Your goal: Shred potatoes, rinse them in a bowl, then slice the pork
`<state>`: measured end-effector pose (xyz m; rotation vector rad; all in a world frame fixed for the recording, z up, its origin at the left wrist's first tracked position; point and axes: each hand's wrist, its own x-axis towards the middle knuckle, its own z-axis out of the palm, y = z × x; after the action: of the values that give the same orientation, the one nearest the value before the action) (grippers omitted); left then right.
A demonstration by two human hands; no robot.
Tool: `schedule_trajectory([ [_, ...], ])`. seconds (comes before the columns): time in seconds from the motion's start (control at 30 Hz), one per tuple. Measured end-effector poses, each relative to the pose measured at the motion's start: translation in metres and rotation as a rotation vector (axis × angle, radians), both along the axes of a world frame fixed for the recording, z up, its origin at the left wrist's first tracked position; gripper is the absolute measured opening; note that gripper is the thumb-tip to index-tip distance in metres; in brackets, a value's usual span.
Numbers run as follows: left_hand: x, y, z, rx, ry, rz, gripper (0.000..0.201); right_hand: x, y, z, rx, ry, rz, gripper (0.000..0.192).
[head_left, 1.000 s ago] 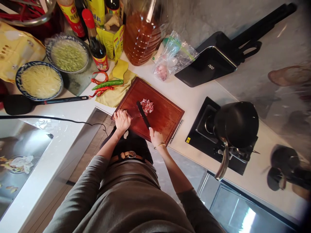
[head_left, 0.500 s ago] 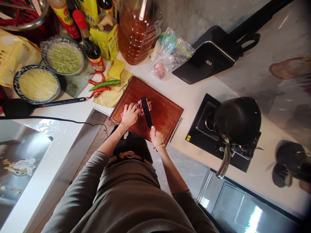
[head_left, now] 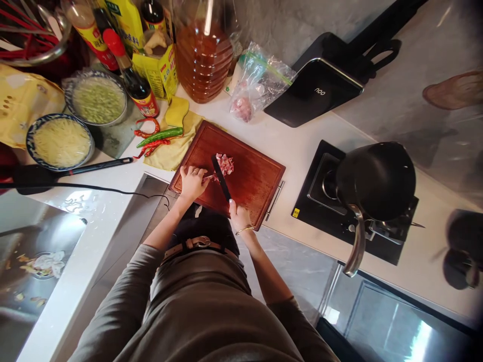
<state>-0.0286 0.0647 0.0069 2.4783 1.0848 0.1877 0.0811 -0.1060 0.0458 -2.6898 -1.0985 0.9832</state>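
Right hand (head_left: 239,217) gripping knife (head_left: 221,177), blade lying lengthwise away from body; left hand (head_left: 192,182) pinning meat (head_left: 225,164) left of blade, near cutting board (head_left: 260,176) middle.

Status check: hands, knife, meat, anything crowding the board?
Right hand grips knife. Left hand pins meat on cutting board. Chilies lie off-board.

The person wears a grey-brown long-sleeved top, with both sleeves pushed up to around the elbow, leaving the forearms bare. A tan belt (head_left: 196,244) with a metal buckle sits at the waist over dark trousers. The right hand (head_left: 238,217) has a thin gold bangle (head_left: 244,230) at the wrist; the left hand (head_left: 192,182) has a ring on one finger.
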Motion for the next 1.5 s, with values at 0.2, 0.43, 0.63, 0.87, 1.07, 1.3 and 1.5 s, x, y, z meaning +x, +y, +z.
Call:
schedule_trajectory([
  [0.2, -0.010, -0.015, -0.002, 0.020, -0.020, 0.126, 0.024, -0.017, 0.008, 0.005, -0.138, -0.041, 0.093, 0.053],
  [0.43, -0.004, -0.017, -0.006, -0.033, -0.009, 0.110, 0.026, -0.018, 0.022, 0.011, -0.256, -0.006, 0.063, 0.061],
  [0.63, -0.001, -0.011, -0.009, -0.012, -0.007, 0.096, 0.026, -0.015, 0.035, 0.006, -0.270, 0.046, 0.046, 0.065],
  [0.87, -0.006, -0.009, -0.004, -0.033, -0.001, 0.023, 0.024, 0.001, 0.061, -0.013, -0.053, 0.092, -0.038, 0.063],
  [1.07, -0.001, -0.001, 0.004, -0.003, 0.081, 0.054, 0.026, 0.018, 0.047, -0.015, 0.167, 0.216, -0.182, 0.073],
  [1.3, 0.041, 0.012, 0.002, -0.063, 0.005, -0.040, 0.027, 0.023, 0.016, -0.012, 0.225, 0.238, -0.312, 0.071],
  [1.5, 0.007, 0.012, 0.007, -0.045, -0.108, 0.196, 0.035, 0.020, 0.005, -0.007, 0.188, 0.209, -0.275, 0.071],
])
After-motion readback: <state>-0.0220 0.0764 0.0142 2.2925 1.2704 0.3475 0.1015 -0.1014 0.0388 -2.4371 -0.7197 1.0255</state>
